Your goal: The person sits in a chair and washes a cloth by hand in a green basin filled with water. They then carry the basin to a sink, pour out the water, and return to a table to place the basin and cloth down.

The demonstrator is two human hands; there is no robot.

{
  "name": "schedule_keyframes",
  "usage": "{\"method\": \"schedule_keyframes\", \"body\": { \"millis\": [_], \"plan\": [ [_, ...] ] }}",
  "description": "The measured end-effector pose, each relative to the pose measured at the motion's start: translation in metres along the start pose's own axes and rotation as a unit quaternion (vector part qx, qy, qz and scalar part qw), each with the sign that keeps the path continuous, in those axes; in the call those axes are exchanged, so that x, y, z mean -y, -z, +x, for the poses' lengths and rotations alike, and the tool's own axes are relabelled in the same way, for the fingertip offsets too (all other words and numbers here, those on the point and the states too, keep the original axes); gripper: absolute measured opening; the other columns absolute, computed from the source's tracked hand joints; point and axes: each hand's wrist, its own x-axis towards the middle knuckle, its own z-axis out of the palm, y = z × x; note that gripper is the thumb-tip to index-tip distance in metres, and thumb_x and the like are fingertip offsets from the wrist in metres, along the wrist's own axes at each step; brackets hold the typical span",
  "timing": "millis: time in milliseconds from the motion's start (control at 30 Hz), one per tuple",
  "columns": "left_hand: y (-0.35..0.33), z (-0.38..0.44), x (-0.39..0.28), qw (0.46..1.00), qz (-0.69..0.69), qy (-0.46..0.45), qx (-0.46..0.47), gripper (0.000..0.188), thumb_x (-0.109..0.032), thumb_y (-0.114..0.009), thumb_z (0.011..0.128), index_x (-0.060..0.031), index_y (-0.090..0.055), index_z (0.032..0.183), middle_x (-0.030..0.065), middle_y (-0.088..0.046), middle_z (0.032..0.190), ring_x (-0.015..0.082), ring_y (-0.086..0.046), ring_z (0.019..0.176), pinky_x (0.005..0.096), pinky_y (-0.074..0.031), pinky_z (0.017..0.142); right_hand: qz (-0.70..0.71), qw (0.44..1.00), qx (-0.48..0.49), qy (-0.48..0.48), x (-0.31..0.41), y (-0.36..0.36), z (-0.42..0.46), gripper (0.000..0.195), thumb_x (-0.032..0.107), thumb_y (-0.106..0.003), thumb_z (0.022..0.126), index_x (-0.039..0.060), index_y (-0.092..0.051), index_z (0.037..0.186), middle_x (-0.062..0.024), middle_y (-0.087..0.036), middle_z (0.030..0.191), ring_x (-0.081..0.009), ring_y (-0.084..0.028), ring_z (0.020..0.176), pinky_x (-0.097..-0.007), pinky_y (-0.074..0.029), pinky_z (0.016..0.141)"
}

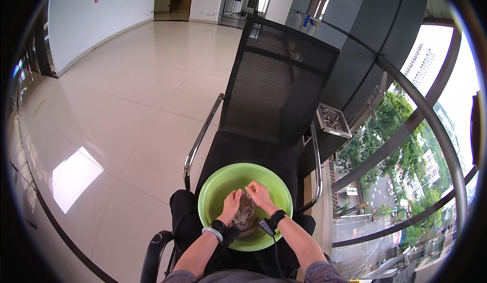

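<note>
A round green plastic basin [210, 186] rests partly on the front of a black chair seat, close before my knees. Inside it is a crumpled grey-brown cloth [245, 215], which looks wet. My left hand [231, 204] pinches the cloth's upper part between thumb and fingers. Just right of it, my right hand [260, 196] grips the same stretch of cloth, fingers curled. Both hands are over the basin's middle, and the lower cloth lies in a heap at its bottom. Black straps circle both wrists; a pale bangle [212, 234] is on the left one.
The black mesh chair [279, 81] faces me, with chrome armrests [201, 140] on both sides. Right of it stands a bin with a metal ashtray top [335, 120]. A cable [277, 258] hangs from the right wrist device. Glass and a curved rail [430, 112] line the right.
</note>
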Motion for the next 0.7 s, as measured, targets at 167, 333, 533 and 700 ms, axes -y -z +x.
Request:
{"method": "schedule_keyframes", "body": {
  "millis": [167,333,533,700],
  "plan": [
    [0.01,0.002,0.011,0.991,0.083,-0.088,-0.052,0.032,-0.033,-0.062,0.082,-0.0036,-0.052,0.09,0.017,-0.059,0.081,0.0312,-0.059,0.077,0.0386,-0.045,0.068,0.04,0.974,0.222,-0.037,0.003,0.008,0.005,0.03,0.03,-0.063,0.079,0.0081,-0.061,0.1,-0.0085,-0.063,0.079,-0.0164,-0.059,0.075,-0.0301,-0.044,0.072],
    [0.02,-0.018,-0.011,0.928,0.349,-0.122,-0.053,0.035,-0.033,-0.067,0.075,-0.005,-0.053,0.092,0.0177,-0.059,0.093,0.0347,-0.058,0.086,0.0429,-0.046,0.073,-0.116,0.988,0.1,-0.031,-0.024,0.016,0.007,0.021,0.025,-0.058,0.077,0.0091,-0.059,0.091,-0.0151,-0.063,0.082,-0.0317,-0.061,0.078,-0.0415,-0.047,0.069],
    [0.02,-0.016,-0.002,0.919,0.392,-0.006,0.04,0.038,-0.032,-0.068,0.073,-0.0041,-0.052,0.094,0.0176,-0.06,0.096,0.0393,-0.057,0.089,0.0485,-0.046,0.075,-0.249,0.947,0.203,-0.009,-0.011,0.002,-0.014,0.019,0.023,-0.055,0.077,0.0096,-0.054,0.089,-0.0188,-0.061,0.081,-0.0394,-0.059,0.078,-0.0492,-0.045,0.068],
    [0.016,-0.006,0.012,0.972,0.233,-0.017,0.004,0.033,-0.028,-0.065,0.075,-0.0037,-0.051,0.093,0.021,-0.061,0.083,0.0409,-0.059,0.082,0.048,-0.048,0.07,-0.291,0.956,-0.04,0.009,-0.018,-0.007,-0.013,0.027,0.015,-0.058,0.072,0.0049,-0.051,0.096,-0.023,-0.06,0.087,-0.0407,-0.057,0.084,-0.0482,-0.046,0.07]
  ]
}}
